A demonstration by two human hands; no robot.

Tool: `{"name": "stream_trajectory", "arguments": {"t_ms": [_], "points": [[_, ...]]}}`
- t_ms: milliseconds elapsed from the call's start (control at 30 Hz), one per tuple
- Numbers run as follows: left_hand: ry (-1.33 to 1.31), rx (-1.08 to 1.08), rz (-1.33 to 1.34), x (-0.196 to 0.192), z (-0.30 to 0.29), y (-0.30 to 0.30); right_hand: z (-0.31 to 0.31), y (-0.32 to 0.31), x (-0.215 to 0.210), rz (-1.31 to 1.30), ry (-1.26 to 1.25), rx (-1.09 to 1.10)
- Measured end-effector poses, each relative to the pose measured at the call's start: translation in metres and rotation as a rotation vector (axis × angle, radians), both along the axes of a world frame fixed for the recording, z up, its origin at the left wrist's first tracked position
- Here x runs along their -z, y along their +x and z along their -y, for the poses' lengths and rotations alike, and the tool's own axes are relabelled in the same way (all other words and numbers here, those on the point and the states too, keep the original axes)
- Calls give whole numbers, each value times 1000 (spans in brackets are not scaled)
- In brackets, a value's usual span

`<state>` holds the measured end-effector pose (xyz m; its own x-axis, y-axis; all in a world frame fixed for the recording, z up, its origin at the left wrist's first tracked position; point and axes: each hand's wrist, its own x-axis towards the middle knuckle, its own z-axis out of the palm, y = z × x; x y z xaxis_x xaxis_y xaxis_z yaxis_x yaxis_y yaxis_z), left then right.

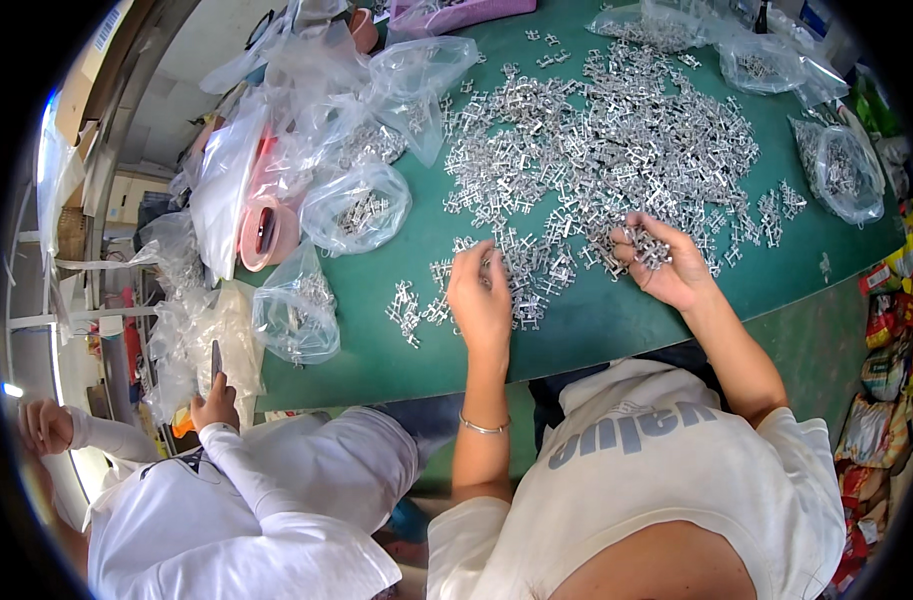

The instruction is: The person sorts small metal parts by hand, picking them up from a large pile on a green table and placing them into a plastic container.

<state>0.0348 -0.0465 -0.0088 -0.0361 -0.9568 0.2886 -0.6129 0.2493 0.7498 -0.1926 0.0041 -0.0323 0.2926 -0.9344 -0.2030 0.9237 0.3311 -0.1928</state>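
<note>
A wide heap of small silver metal parts (pixel 596 130), like short H-shaped fittings, is spread over the green table (pixel 396 350). My right hand (pixel 674 272) is turned palm up at the near edge of the heap, its fingers curled round a handful of metal parts (pixel 648 249). To its left, my left hand (pixel 479 297) reaches down to the same edge with fingers bent together; what is between the fingertips is hidden. Loose parts lie on both sides of the left hand, with a small separate cluster (pixel 404 314) left of it.
Clear plastic bags with more parts stand at the left, including an open round one (pixel 356 208) beside a pink tape roll (pixel 268 232). Another bag (pixel 838 172) sits at the right edge. A purple tray (pixel 461 14) is at the back. On my left, a co-worker's hand (pixel 216 405) holds a dark object.
</note>
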Motion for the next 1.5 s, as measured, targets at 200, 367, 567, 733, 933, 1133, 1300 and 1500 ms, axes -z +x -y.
{"name": "stream_trajectory", "arguments": {"t_ms": [200, 367, 567, 733, 933, 1133, 1300, 1500], "points": [[-86, 238, 181, 25, 31, -22, -19, -32, -15, 80, 133, 104], [-33, 242, 140, 14, 28, -31, -40, -134, -65, -721, 67, 726], [16, 253, 169, 1, 18, -39, -61, -281, -67, -2712, 74, 1291], [17, 220, 168, 2, 21, -28, -71, -300, -72, -2275, 95, 1201], [-54, 156, 345, 6, 58, -13, -49, -180, -77, -2093, -91, 955], [-156, 295, 589, 34, 97, -45, 18, -72, -38, -2363, -837, 230], [-125, 429, 525, 31, 67, -34, 39, -22, -11, -2640, -741, 92], [-87, 493, 530, 13, 35, -25, 11, 5, -1, -2494, -992, 13]]}}
